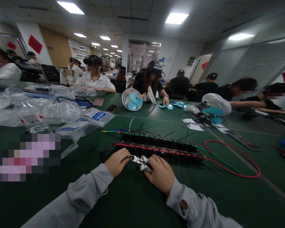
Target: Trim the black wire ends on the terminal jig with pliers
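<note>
My right hand (161,173) is closed around the white handles of a pair of cutting pliers (137,159), whose jaws point left. Close to those jaws, the fingers of my left hand (117,161) are pinched together; what they hold, if anything, is too small to make out. Just beyond both hands lies a long black strip assembly with a red cable (154,149) along it. Behind it runs a second black row with a green cable (156,137). Thin black cable ties stick up from both rows, and one white tie (130,124) stands at the back.
Clear plastic wrapping (45,107) and a printed plastic bag (87,120) lie to the left. A phone (112,108), a fan (132,99) and blue fan blades (165,106) are across the table, where a co-worker handles fan parts. A red cable loop (260,172) extends right.
</note>
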### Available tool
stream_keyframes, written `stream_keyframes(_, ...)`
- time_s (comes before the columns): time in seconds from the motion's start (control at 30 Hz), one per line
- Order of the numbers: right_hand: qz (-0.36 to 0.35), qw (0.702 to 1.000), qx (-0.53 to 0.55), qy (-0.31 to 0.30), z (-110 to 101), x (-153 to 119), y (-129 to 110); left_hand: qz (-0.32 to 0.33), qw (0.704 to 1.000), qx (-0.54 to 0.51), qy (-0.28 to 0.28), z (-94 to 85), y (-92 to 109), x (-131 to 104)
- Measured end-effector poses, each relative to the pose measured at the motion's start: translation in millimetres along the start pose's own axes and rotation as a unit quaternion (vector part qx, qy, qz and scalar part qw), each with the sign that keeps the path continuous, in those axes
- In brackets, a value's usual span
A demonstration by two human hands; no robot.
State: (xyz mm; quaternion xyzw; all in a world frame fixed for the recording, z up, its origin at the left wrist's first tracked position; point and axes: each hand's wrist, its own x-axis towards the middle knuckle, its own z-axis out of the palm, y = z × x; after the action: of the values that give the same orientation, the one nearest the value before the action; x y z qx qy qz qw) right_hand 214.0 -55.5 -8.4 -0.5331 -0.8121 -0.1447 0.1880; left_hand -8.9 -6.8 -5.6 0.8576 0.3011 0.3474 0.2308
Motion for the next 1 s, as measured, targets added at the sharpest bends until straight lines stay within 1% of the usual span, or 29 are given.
stream_keyframes(0.13,-0.007,1.000,0.001,-0.006,-1,-1,0,-0.003,1.000,0.013,0.002,0.0,1,0)
stream_keyframes(0.33,-0.015,1.000,-0.001,0.007,-7,-1,-1,0.000,1.000,-0.002,0.004,-0.6,2,0)
stream_keyframes(0.47,0.002,1.000,0.007,-0.019,-12,2,-3,0.000,1.000,-0.008,0.004,-0.7,1,0)
stream_keyframes(0.6,0.005,1.000,0.009,-0.027,-14,4,-3,0.001,1.000,-0.016,0.013,-0.8,0,0)
stream_keyframes(0.73,0.002,1.000,0.003,-0.020,-12,3,-2,0.007,1.000,-0.020,0.014,-1.3,-3,1)
stream_keyframes(1.0,-0.008,1.000,-0.009,0.005,-1,-3,1,0.005,1.000,-0.017,0.013,-1.3,-4,1)
